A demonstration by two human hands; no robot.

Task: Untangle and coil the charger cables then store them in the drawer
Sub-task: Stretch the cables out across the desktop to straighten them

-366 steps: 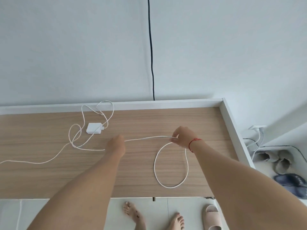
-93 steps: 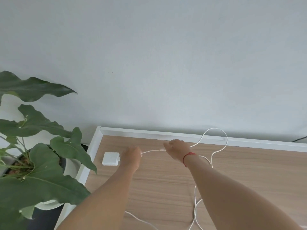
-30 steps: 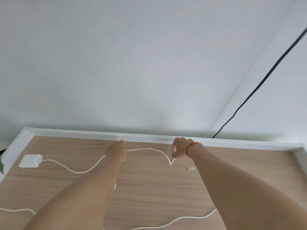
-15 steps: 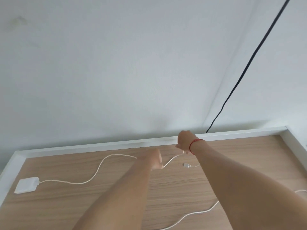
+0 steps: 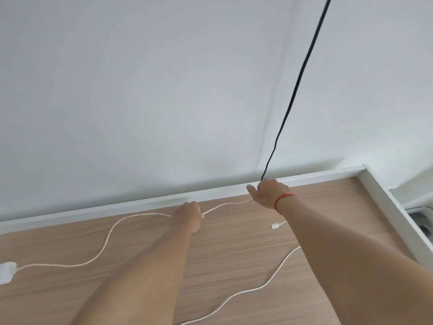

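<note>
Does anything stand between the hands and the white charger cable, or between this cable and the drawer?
Nothing does: the left hand and the right hand both grip the white cable. A black cable hangs down the wall behind the right hand. The drawer is not in view, so that path cannot be judged.

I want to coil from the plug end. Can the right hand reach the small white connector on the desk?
Probably yes: the connector lies uncovered on the desk close to the right hand, but that hand holds the white cable.
</note>
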